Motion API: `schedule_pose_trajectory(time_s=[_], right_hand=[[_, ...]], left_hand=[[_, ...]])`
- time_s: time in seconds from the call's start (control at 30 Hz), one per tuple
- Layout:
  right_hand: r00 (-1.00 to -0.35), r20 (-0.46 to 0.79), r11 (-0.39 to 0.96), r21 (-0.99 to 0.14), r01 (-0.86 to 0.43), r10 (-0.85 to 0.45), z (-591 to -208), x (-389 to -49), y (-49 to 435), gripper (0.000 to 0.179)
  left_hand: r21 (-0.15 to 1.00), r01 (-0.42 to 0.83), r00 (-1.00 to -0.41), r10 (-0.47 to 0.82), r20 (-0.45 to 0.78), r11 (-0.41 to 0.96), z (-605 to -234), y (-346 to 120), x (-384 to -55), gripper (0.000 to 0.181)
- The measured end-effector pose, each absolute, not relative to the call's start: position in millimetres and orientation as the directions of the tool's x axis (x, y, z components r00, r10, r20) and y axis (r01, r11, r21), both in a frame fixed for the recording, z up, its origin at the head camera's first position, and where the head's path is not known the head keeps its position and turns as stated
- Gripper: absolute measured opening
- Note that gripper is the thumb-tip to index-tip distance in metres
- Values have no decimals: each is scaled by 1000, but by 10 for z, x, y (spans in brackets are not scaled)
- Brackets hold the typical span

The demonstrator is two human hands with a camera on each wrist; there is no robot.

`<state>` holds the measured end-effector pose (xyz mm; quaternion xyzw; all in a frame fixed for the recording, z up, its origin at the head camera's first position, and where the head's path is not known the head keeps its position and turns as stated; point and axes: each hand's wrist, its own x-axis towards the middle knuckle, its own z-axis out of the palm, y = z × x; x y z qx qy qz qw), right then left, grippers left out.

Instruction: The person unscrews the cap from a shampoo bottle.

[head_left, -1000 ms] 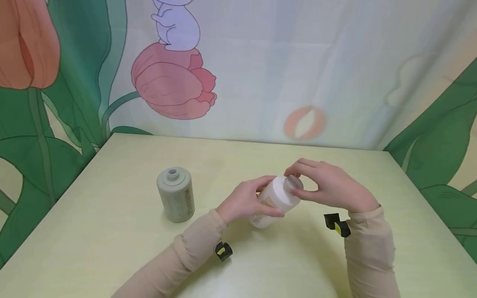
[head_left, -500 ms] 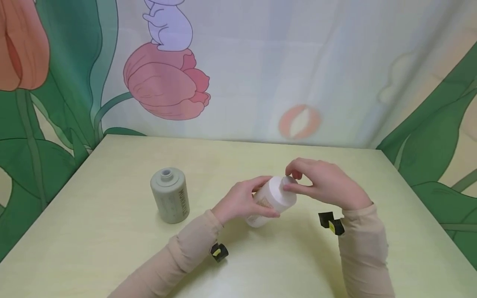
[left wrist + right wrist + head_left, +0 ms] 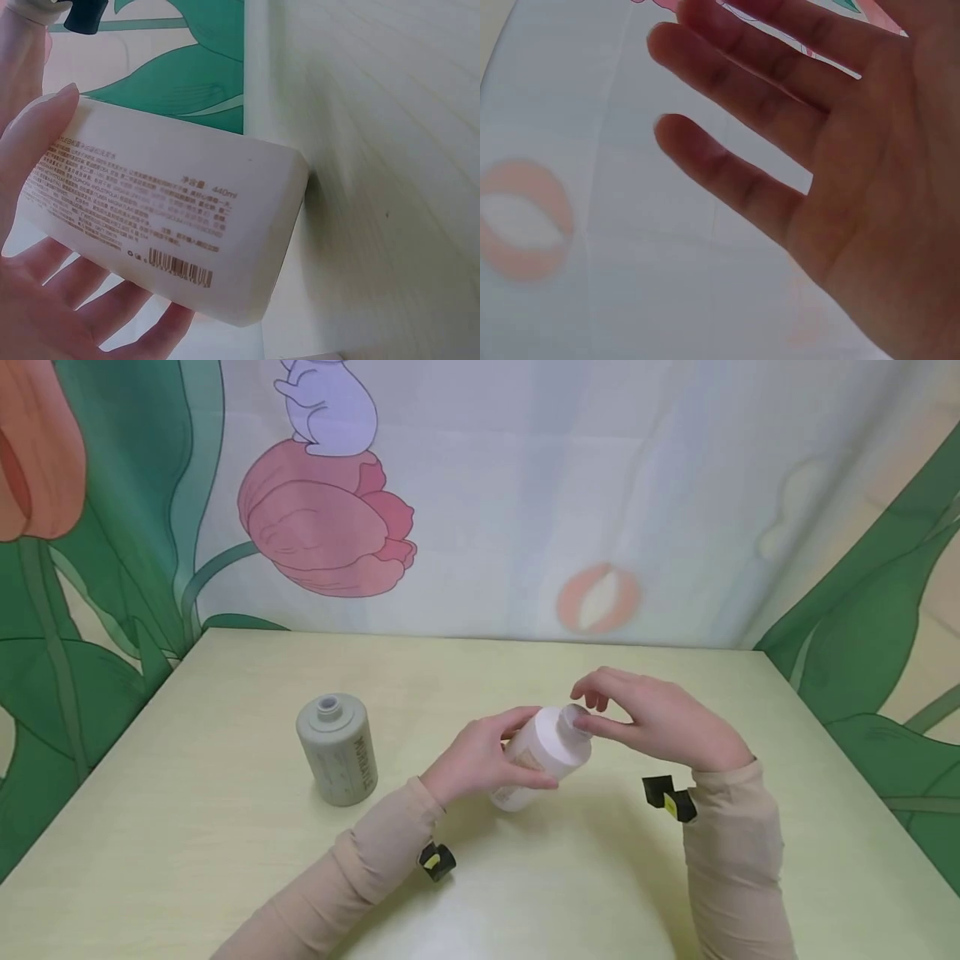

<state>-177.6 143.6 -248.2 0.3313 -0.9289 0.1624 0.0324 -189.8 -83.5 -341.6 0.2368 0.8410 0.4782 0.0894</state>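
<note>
My left hand grips a white bottle by its body, thumb on one side and fingers on the other. The bottle leans with its top to the upper right; its base edge is low over the table, and I cannot tell if it touches. Brown small print, "440ml" and a barcode show on its side in the left wrist view. At its top is a pale round cap. My right hand has its thumb against this cap, while its other fingers are raised above it. In the right wrist view those fingers look extended and spread.
A grey-green bottle with an open neck stands upright on the pale table, left of the hands. Behind the table hangs a curtain printed with tulips and leaves. Black camera mounts sit at both wrists.
The right fingers have moved from around the cap to just above it, leaving the thumb on it. The left hand keeps its hold on the tilted bottle. The whole view has shifted slightly.
</note>
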Motion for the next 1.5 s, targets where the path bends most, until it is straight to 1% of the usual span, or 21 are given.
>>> schedule_pose_trajectory(time_s=[0.17,0.23,0.3,0.47,0.57,0.7,0.83,0.9,0.97,1.07,1.13,1.2,1.3,1.37,1.43,1.5], right_hand=[[-744,194,693,-272,-667,-640,-2495,-1792,1425,16],[-733,197,681,-276,-679,-651,-2492,-1786,1421,17],[-735,195,680,-286,-676,-649,-2488,-1779,1418,20],[-774,172,716,-299,-631,-610,-2486,-1768,1414,29],[-777,163,721,-296,-626,-608,-2491,-1777,1412,26],[-755,158,698,-297,-651,-637,-2493,-1785,1413,21],[-718,157,662,-292,-690,-679,-2476,-1778,1424,29],[-722,154,667,-294,-685,-674,-2467,-1772,1432,34],[-744,146,686,-303,-661,-653,-2462,-1762,1443,37],[-768,138,714,-297,-634,-625,-2475,-1761,1453,32],[-766,141,714,-288,-638,-628,-2491,-1767,1456,26],[-749,148,699,-281,-658,-646,-2506,-1777,1459,24],[-711,158,658,-284,-697,-685,-2516,-1793,1460,29],[-690,158,634,-291,-716,-706,-2514,-1799,1459,37],[-686,152,629,-299,-718,-711,-2505,-1798,1455,44],[-702,147,643,-306,-702,-697,-2495,-1794,1447,49]], left_hand=[[847,319,-870,485,84,425,-3404,-848,-1908,76],[848,315,-871,484,81,426,-3400,-852,-1907,76],[849,306,-874,480,72,430,-3397,-854,-1903,76],[849,301,-875,479,66,433,-3401,-851,-1901,76],[848,306,-874,482,70,432,-3400,-845,-1907,76],[848,308,-871,486,70,431,-3396,-836,-1918,76],[849,299,-873,485,58,436,-3398,-832,-1920,76],[848,299,-873,484,58,437,-3398,-832,-1918,76],[847,301,-873,483,60,438,-3398,-831,-1916,77],[846,306,-872,485,66,436,-3402,-829,-1914,77],[845,306,-872,484,65,437,-3407,-828,-1911,77],[846,299,-875,481,59,441,-3414,-830,-1905,77],[847,291,-878,475,52,445,-3423,-836,-1896,76],[848,289,-880,472,53,445,-3424,-838,-1893,76],[845,299,-879,473,62,443,-3425,-839,-1894,75],[840,315,-875,479,76,441,-3424,-837,-1896,75]])
